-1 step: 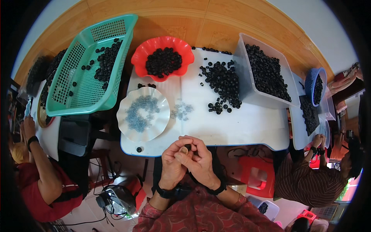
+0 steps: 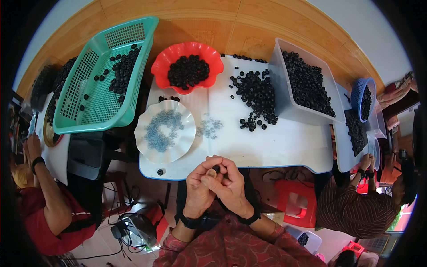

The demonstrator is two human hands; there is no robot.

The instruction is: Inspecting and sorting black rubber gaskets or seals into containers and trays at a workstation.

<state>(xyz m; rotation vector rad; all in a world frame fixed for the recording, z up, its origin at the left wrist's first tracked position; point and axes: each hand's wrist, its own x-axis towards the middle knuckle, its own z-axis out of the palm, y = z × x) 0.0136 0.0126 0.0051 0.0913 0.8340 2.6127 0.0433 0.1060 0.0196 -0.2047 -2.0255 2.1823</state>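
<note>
Close to my body, just off the table's front edge, my left hand (image 2: 199, 189) and my right hand (image 2: 232, 190) meet with fingers curled together. Between their fingertips they pinch a small black round part (image 2: 216, 168), mostly covered by fingers and thumbs. Left of the hands, a similar black part (image 2: 160, 171) lies alone by the table edge. Beyond it, a white wavy-rimmed plate (image 2: 141, 144) carries many tiny silvery spring-like pieces (image 2: 156, 135). More of these pieces (image 2: 210, 127) lie loose beside the plate. A pile of black parts (image 2: 255, 95) spreads over the table's middle right.
A red wavy bowl (image 2: 215, 66) and a green basket (image 2: 95, 118) hold black parts. So does a clear bin (image 2: 302, 115) at right. People work at left (image 2: 51, 209) and right (image 2: 360, 209). A red stool (image 2: 296, 200) and cables (image 2: 126, 236) are below.
</note>
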